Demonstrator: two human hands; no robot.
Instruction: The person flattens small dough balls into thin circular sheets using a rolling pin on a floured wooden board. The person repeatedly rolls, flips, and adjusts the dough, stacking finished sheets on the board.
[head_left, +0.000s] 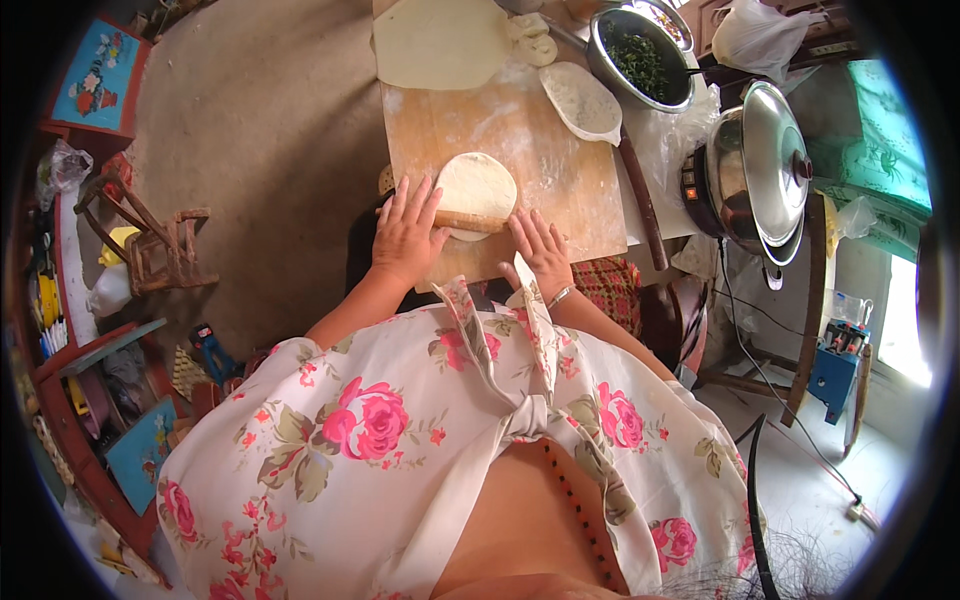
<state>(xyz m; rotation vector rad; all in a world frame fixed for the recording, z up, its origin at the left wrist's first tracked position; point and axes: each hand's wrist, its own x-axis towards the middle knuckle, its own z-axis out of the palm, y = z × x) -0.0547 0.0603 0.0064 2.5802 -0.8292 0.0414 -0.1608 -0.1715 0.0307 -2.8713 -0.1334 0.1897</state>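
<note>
A small wooden rolling pin (472, 221) lies across the near part of a round of flattened dough (476, 185) on a floured wooden board (577, 217). My left hand (407, 229) rests flat over the pin's left end, fingers extended. At its right end, the fingertips of my right hand (538, 251) touch the pin, with the palm nearer my body. Neither hand wraps around it. A large thin dough sheet (442, 41) covers the board's far left. Beside it are a folded dough lump (534, 39) and a floury shallow scoop or bowl (581, 101).
On the right stand a metal bowl of chopped greens (637, 64) and an electric pan with a tilted lid (776, 165). A longer dark rolling pin (643, 199) lies along the board's right edge. A wooden stool (169, 247) is on the floor at left.
</note>
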